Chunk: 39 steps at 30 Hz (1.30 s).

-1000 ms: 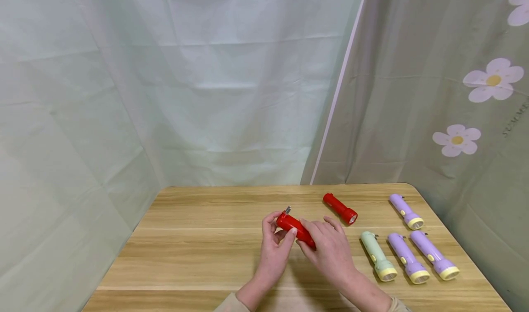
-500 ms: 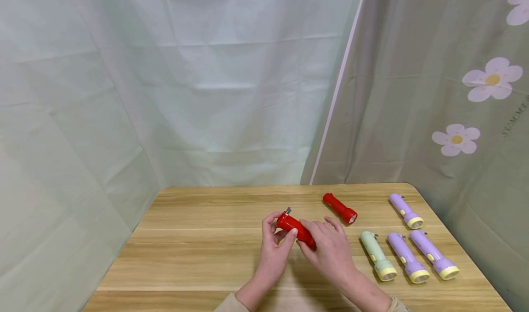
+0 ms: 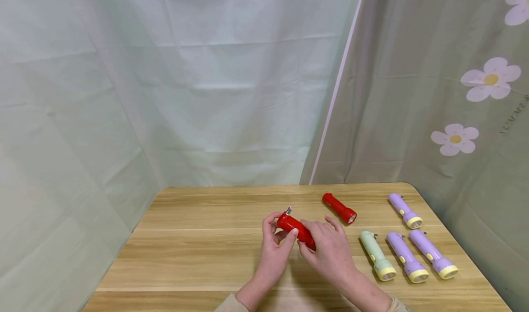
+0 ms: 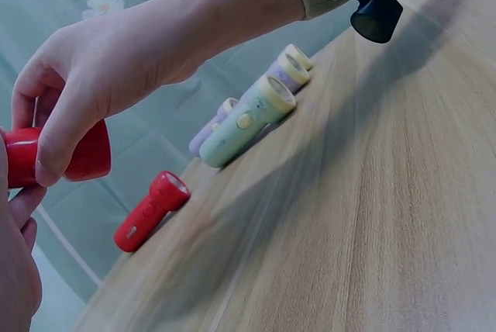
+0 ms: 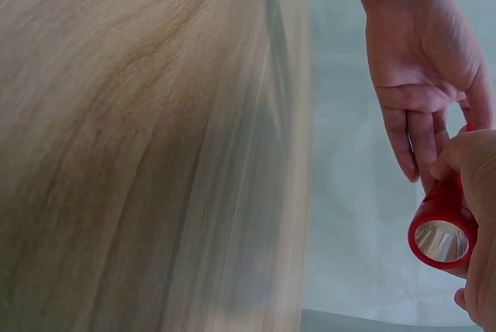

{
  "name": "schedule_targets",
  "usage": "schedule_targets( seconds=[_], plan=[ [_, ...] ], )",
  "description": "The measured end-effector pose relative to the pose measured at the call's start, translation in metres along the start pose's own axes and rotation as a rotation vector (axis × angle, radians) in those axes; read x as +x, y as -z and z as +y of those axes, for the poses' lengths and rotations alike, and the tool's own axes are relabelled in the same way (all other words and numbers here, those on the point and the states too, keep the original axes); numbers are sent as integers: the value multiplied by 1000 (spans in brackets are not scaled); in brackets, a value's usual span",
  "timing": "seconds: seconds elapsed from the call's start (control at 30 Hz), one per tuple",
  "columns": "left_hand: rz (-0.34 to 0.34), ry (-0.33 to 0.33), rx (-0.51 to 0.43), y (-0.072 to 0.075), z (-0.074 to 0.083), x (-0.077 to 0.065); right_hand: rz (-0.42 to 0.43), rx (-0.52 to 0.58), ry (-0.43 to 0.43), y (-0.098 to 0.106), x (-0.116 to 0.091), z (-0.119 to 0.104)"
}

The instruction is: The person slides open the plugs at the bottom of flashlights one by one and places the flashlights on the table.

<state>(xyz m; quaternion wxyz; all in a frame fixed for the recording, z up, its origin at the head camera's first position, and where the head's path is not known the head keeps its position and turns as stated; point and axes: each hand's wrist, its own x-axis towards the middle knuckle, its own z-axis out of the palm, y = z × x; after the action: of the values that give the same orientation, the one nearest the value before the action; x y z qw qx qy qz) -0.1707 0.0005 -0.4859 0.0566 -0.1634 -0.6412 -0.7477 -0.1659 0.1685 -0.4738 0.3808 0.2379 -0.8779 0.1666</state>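
Both hands hold a red flashlight [image 3: 295,227] above the wooden table. My left hand [image 3: 274,250] pinches its tail end between thumb and fingers. My right hand [image 3: 330,247] grips the head end, covering much of it in the head view. Metal plug prongs [image 3: 288,210] stick up from the tail. Seen from the right wrist, the reflector [image 5: 442,240] faces that camera inside a red rim. A second red flashlight [image 3: 340,208] lies on the table beyond the right hand.
A pale green flashlight [image 3: 378,257] and two purple flashlights lie side by side to the right. Another purple flashlight [image 3: 406,212] lies behind them, near the right edge. Curtains [image 3: 231,96] hang behind the wooden table [image 3: 186,247] and along its sides.
Almost nothing: both hands keep their hold on the red flashlight, and the other flashlights stay put. The view has shifted very slightly.
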Motion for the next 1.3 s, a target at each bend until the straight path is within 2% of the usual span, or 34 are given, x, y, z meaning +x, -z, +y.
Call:
schedule_targets(
  seconds=[0.23, 0.47, 0.9, 1.3],
  plan=[
    [4, 14, 3, 0, 0, 0, -22, -7, -7, 2, 0, -1],
    [6, 17, 8, 0, 1, -1, 7, -8, 27, 5, 1, 0],
    [0, 27, 34, 0, 1, 1, -21, -38, 26, 6, 2, 3],
    [-40, 44, 49, -1, 6, 5, -11, -38, 44, 11, 4, 5]
  ],
)
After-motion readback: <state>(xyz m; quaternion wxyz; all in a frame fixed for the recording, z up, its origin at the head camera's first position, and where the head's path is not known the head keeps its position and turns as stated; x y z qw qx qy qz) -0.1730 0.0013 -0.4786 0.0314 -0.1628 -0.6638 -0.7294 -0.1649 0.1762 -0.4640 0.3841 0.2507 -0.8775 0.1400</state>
